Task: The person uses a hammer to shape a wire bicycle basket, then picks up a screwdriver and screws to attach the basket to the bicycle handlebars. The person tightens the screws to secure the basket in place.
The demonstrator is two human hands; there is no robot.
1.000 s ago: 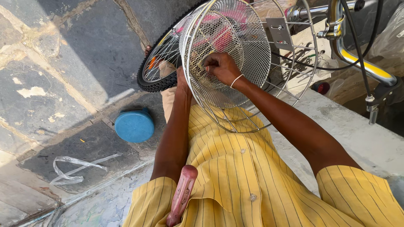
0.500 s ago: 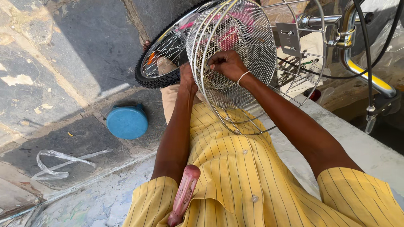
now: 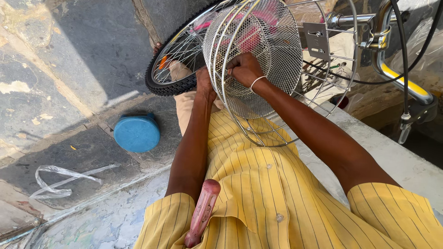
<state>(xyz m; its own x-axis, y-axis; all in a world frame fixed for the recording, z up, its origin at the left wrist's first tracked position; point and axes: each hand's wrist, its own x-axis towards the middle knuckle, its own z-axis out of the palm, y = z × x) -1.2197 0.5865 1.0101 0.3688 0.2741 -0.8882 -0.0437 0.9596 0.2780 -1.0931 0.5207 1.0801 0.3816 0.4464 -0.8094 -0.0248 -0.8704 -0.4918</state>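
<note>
Person in a yellow striped shirt (image 3: 272,193) working at the front of a bicycle. The wire basket (image 3: 258,60), lined with fine mesh, hangs at the handlebar (image 3: 392,50) above the front wheel (image 3: 177,60). Right hand (image 3: 244,69) closed in a fist on the basket's mesh wall, a bangle at the wrist. Left hand (image 3: 205,83) pressed to the basket's outer rim wires; how far its fingers close cannot be told. A red-handled tool (image 3: 203,214) sits tucked under the left arm. A blue round lid (image 3: 137,133) lies on the stone floor (image 3: 60,69), near a clear plastic strip (image 3: 60,180)
</note>
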